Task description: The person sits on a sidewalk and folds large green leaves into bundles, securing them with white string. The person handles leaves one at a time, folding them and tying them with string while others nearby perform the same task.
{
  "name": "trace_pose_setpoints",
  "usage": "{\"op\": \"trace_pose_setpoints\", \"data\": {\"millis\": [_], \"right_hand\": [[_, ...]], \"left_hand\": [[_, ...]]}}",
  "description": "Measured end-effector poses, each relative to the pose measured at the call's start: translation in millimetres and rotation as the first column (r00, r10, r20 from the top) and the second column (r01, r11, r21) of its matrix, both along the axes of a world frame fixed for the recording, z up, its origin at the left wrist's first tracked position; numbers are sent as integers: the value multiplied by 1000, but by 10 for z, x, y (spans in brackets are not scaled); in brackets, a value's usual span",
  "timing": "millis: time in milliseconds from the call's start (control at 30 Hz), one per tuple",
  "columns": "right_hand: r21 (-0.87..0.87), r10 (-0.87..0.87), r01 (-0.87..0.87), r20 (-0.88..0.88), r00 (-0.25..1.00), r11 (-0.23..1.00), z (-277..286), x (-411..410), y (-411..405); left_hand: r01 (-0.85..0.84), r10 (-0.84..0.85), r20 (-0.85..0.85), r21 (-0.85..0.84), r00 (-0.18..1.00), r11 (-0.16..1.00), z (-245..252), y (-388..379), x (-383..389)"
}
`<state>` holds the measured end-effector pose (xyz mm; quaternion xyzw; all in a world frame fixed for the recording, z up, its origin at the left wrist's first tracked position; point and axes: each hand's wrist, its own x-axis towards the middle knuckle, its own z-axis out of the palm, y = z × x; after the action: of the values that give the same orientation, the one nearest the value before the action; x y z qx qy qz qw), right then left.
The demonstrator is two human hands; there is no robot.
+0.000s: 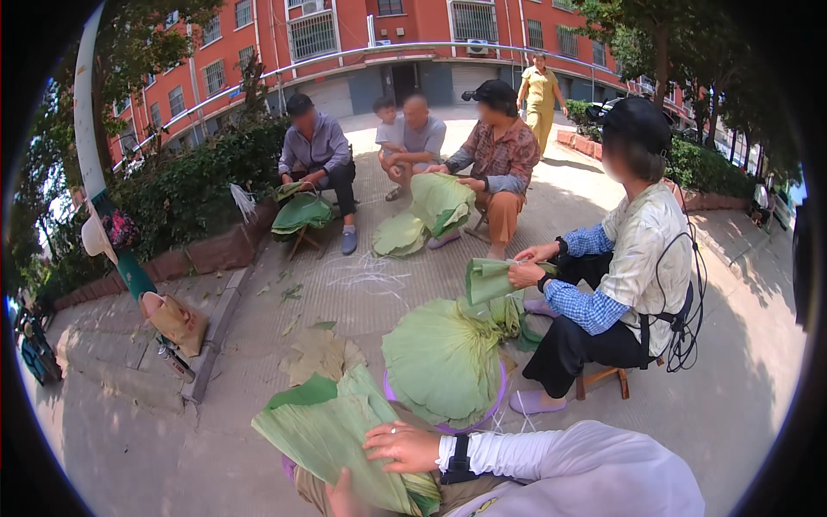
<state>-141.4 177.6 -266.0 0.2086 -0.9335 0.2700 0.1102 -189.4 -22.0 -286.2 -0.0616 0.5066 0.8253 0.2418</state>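
A folded stack of large green lotus leaves point(342, 433) lies across my lap, its wide end pointing up and left. My right hand point(404, 446), with a ring on one finger, rests palm down on the top leaf, fingers slightly apart. At the near edge, my left hand point(344, 496) grips the stack, its thumb on top; the rest of it is hidden or blurred. Just beyond my right hand, a broad heap of pale green lotus leaves point(446, 362) fills a purple basin point(501, 388) and overhangs its rim.
A co-worker point(620, 258) seated at right holds a folded leaf point(488, 278). Two more seated people handle leaves farther off. White strips point(368, 274) and a dry brown leaf point(316, 355) lie on the pavement. A paper bag point(177, 323) and bottle point(176, 365) stand beside the pole.
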Motion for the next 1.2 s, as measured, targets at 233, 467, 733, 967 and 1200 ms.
{"op": "trace_pose_setpoints", "data": {"millis": [233, 467, 733, 967, 1200], "right_hand": [[0, -23, 23, 25, 999, 1000, 7, -45, 54], [-17, 15, -14, 82, 997, 1000, 15, -166, 166], [-33, 21, -16, 143, 989, 999, 71, -243, 334], [-66, 22, -17, 83, 996, 998, -13, -239, 494], [-43, 43, -37, 142, 989, 998, 26, -268, 570]], "left_hand": [[-15, 12, -55, -62, 998, 998, -3, 80, -26], [-39, 21, -127, -140, 992, 989, -102, 134, -118], [-46, 9, -176, -205, 984, 978, -74, 285, -196], [-33, 21, -137, -87, 990, 996, 54, 492, -105], [-37, 12, -183, -131, 983, 991, -55, 539, -141]]}}
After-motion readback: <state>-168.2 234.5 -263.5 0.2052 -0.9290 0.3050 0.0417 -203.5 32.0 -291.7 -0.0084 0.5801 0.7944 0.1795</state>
